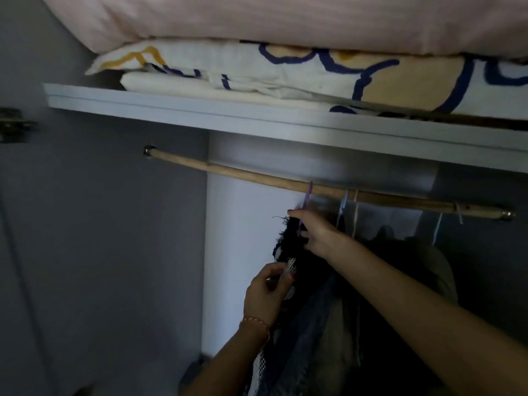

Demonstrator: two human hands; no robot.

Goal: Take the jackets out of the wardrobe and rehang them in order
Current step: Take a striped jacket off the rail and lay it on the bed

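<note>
here, deep in the wardrobe, hanging from the rod (314,190) toward its right half: a bunch of jackets (328,310), dark and packed close, leftmost one black with a frayed edge and a checked lining. right hand (317,232) up at the purple hanger (305,207), fingers curled about its neck just below the hook, hook over the rod. left hand (265,292) lower, thumb and fingers pinching the front edge of that same black jacket near the lining. soft, limp cloth by the look of it; likely to sag, fold and slide off a thin hanger if tugged from below. probably middling in weight, heavier for the denim one (300,352) beside it. hangers look thin, maybe springy, so best lifted by the neck, straight up off the rod, not dragged sideways. lower hand good for steadying the hem and keeping sleeves from snagging on the neighbours, which press right against it. frayed threads prone to catching. rod wooden, slightly bowed, so hooks may creep toward the low point. bare rod to the left for rehanging. above, a shelf (200,110) with folded bedding (285,67), well apart from the hands. too dim to count the jackets.
</note>
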